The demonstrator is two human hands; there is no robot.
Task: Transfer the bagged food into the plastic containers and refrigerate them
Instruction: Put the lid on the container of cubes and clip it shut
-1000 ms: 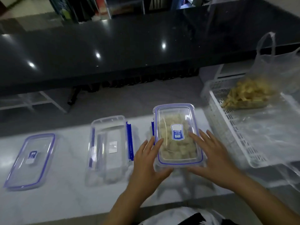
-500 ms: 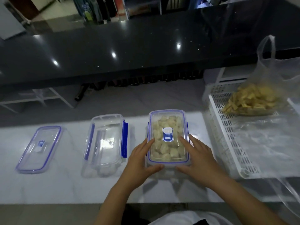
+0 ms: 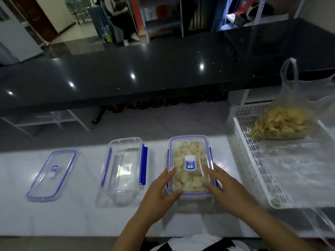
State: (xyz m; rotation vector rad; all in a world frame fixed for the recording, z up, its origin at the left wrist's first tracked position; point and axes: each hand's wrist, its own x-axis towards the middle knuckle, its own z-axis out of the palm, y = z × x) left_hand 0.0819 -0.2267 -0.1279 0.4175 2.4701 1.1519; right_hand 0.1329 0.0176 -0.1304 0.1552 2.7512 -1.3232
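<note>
The filled container [image 3: 190, 165] is sitting near the front edge of the white counter [image 3: 72, 220], right of middle, just left of the white perforated tray [image 3: 253, 160]. Its clear lid [image 3: 189, 151], blue-rimmed and carrying a blue label, is lying on top; pale food chunks are showing through it.

Both hands are bearing on the near half. The left hand [image 3: 157, 192] is lying against the left rim, fingers straight and slightly apart, thumb tip pressing the near-left corner of the lid. The right hand [image 3: 224, 185] is resting flat, fingers spread over the lid's near-right part. Neither hand is curling round anything.

Handling judgement: rigid plastic box, moderately heavy with its load, smooth walls likely slippery. The blue side clips appear to be standing out, so the lid is probably not locked yet; pressing the rim and then snapping the clips should come before lifting. Best hold: both long sides, low on the walls, not by the lid.

Further left, an empty container [image 3: 125, 169] with blue clips is standing open, and its loose lid [image 3: 51, 175] is lying towards the left end. A thin bag of yellowish strips [image 3: 282, 122] is slumping on the tray's far end: soft, shifting, needing support from below.
</note>
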